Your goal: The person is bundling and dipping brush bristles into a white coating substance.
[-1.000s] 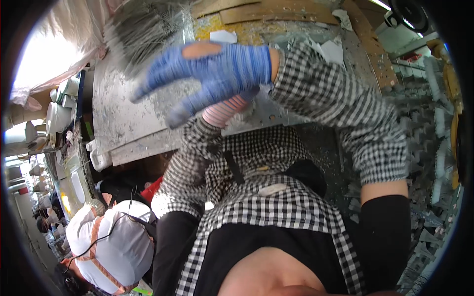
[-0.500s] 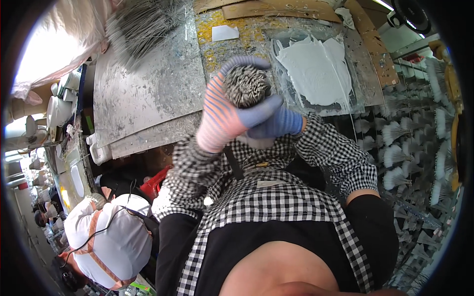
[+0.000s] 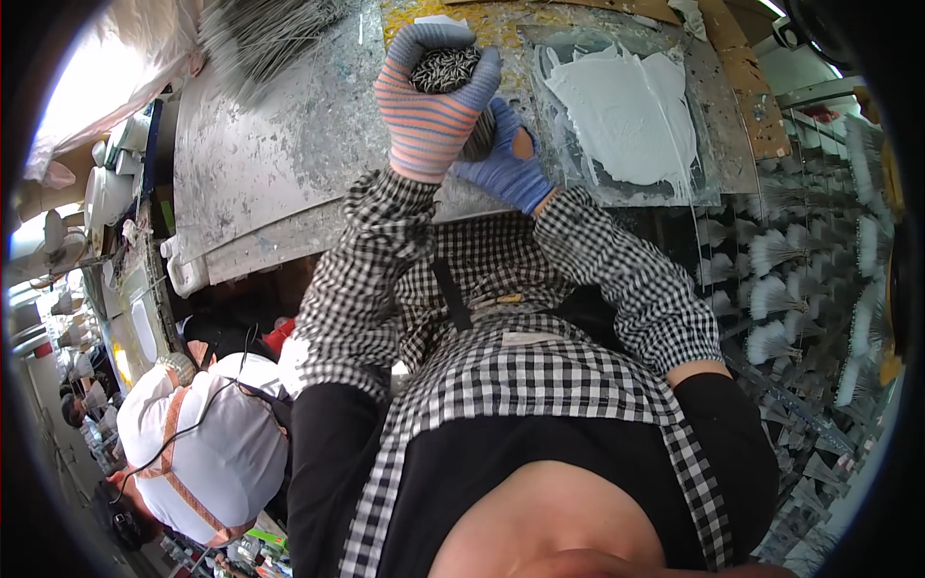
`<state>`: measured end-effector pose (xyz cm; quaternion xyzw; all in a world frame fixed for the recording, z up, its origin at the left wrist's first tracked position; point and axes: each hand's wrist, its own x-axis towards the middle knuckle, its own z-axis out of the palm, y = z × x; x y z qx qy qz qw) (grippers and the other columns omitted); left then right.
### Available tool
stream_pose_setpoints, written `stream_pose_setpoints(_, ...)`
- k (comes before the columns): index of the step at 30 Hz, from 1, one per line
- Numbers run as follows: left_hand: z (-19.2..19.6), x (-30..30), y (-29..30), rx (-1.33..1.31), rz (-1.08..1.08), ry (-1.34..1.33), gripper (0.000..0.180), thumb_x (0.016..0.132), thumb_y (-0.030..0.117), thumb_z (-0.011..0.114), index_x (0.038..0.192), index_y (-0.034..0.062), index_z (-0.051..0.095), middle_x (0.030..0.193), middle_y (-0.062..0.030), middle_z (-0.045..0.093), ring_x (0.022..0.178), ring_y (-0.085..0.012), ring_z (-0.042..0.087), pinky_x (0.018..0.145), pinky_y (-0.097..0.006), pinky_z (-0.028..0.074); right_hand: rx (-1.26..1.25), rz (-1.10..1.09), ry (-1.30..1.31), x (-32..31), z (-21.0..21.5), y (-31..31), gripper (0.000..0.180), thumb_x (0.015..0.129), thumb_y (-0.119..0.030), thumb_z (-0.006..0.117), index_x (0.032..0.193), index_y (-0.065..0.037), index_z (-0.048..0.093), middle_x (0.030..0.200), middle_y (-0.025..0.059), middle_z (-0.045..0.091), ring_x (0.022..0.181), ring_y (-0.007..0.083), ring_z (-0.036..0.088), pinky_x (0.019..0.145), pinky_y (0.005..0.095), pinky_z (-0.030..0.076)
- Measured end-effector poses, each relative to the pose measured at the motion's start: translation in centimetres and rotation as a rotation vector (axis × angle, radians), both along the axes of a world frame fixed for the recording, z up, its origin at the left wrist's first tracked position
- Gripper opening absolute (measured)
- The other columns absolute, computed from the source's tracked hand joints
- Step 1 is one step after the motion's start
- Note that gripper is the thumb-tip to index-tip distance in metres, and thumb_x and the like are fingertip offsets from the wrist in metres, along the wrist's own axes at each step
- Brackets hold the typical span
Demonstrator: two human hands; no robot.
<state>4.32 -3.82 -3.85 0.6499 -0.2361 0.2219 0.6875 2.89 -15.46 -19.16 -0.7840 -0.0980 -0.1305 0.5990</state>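
Note:
My left hand (image 3: 424,111), in a pink, orange and blue striped glove, wraps round the upper part of a tight bundle of thin strands (image 3: 446,70). The strand ends face up as a dense black-and-white disc, and the bundle's grey side (image 3: 480,143) shows below the fingers. Lower down, my right hand (image 3: 509,166), in a blue glove with bare skin showing through an opening, is cupped against that side. Its thumb and fingers lie around the bundle, partly hidden by it. Both hands are above the table's near part, left of a white spread patch (image 3: 624,116).
A loose pile of long grey strands (image 3: 275,39) lies on the stained worktable (image 3: 279,144) at the far left. The white paste sits on a clear sheet to the right. Racks of fan-shaped pale brushes (image 3: 771,250) stand at right. Another person in white (image 3: 207,433) is at lower left.
Both hands have moved away from my body and a little left with the bundle. My right hand has shifted from below the left one to the bundle's right side.

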Motion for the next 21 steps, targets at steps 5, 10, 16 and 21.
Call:
stream_pose_setpoints(5, 1.5, -1.9, 0.3, -0.062, -0.058, -0.082, 0.025, 0.081, 0.0, 0.079, 0.1, 0.0041, 0.063, 0.084, -0.0061, 0.072, 0.08, -0.0115, 0.07, 0.075, -0.025, 0.058, -0.043, 0.034, -0.141, -1.7, 2.8, 0.9, 0.081, 0.061, -0.037, 0.093, 0.12, -0.004, 0.05, 0.11, 0.0128, 0.062, 0.098, 0.0272, 0.064, 0.087, 0.0392, 0.053)
stream_pose_setpoints(10, 2.5, -1.6, 0.0, -0.053, -0.094, 0.017, 0.031, 0.079, -0.006, 0.078, 0.103, 0.003, 0.06, 0.085, -0.006, 0.071, 0.078, -0.0132, 0.071, 0.069, -0.026, 0.059, 0.091, -0.012, 0.075, -2.1, 0.7, 1.0, 0.091, 0.06, -0.04, 0.094, 0.129, -0.003, 0.047, 0.117, 0.0135, 0.059, 0.107, 0.0287, 0.061, 0.095, 0.0407, 0.05)
stream_pose_setpoints(16, -1.3, -1.6, 0.0, -0.165, -0.11, 0.149, 0.034, 0.077, -0.004, 0.08, 0.105, 0.0041, 0.061, 0.094, -0.0048, 0.069, 0.084, -0.0119, 0.068, 0.076, -0.026, 0.058, -0.207, 0.06, 0.067, -3.1, 3.0, -0.5, 0.086, 0.065, -0.036, 0.092, 0.131, -0.001, 0.05, 0.125, 0.0158, 0.061, 0.115, 0.0283, 0.061, 0.101, 0.0381, 0.05)
stream_pose_setpoints(21, -1.1, -0.1, -0.7, 0.013, 0.07, -0.138, 0.025, 0.081, 0.004, 0.078, 0.102, 0.0069, 0.065, 0.093, -0.0033, 0.069, 0.086, -0.0147, 0.069, 0.077, -0.029, 0.057, -0.193, 0.276, -0.293, 2.1, 4.9, -1.0, 0.075, 0.071, -0.024, 0.09, 0.132, -0.003, 0.052, 0.121, 0.0111, 0.066, 0.11, 0.0204, 0.064, 0.096, 0.034, 0.054)
